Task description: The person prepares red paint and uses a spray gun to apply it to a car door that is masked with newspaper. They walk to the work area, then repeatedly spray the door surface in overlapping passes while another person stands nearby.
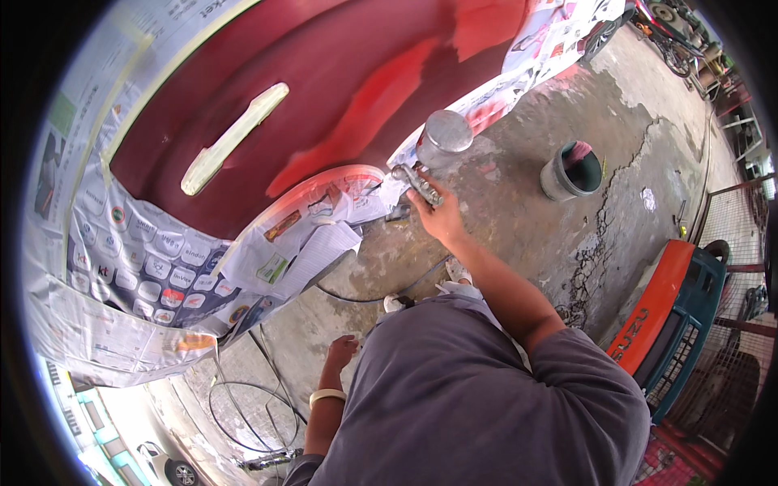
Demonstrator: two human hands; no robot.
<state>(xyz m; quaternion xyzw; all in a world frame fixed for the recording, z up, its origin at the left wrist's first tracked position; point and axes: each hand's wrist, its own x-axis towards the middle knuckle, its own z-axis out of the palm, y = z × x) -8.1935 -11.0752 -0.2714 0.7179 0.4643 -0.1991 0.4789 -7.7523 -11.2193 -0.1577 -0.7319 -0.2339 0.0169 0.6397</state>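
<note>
My right hand [438,215] is wrapped round a metal spray gun [423,188] with a silver cup [445,134] at its far side. The gun is beside the lower edge of a dark red car panel [324,77]. Brighter red patches [356,113] show on this panel, and cream tape covers its door handle [235,139]. Newspaper masking [154,259] surrounds the panel, with loose paper sheets [312,259] at its lower edge. My left hand [344,350] hangs low by my side, its fingers curled in, and I see nothing held in it.
A grey bucket [559,180] with a pinkish cloth over its rim stands on the cracked concrete floor to the right. An orange panel [655,300] and a dark green bumper [689,332] lie farther right. A dark hose [243,385] loops on the floor at lower left.
</note>
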